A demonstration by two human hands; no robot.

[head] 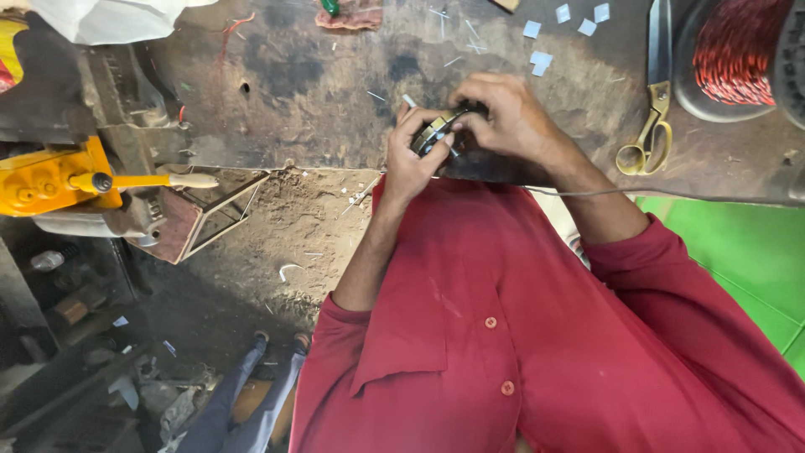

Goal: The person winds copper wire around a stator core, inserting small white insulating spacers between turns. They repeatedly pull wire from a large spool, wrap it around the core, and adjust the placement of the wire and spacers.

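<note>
Surface (319,92) of dark, stained wood across the upper view, scattered with thin wire ends and small pale paper squares (542,59). Red shirt (520,335) filling the lower right, sleeves rolled to the forearms. Coil of red wire (736,50) at the top right corner, yellow vice (50,178) with its handle at the left edge. Brass-handled scissors (647,141) lying just left of the coil. Left hand (409,159) and right hand (503,113) together at the near edge, both grips clamped on a small round metal part (436,132), dark with a brassy rim, held between the fingers just above the wood.
</note>
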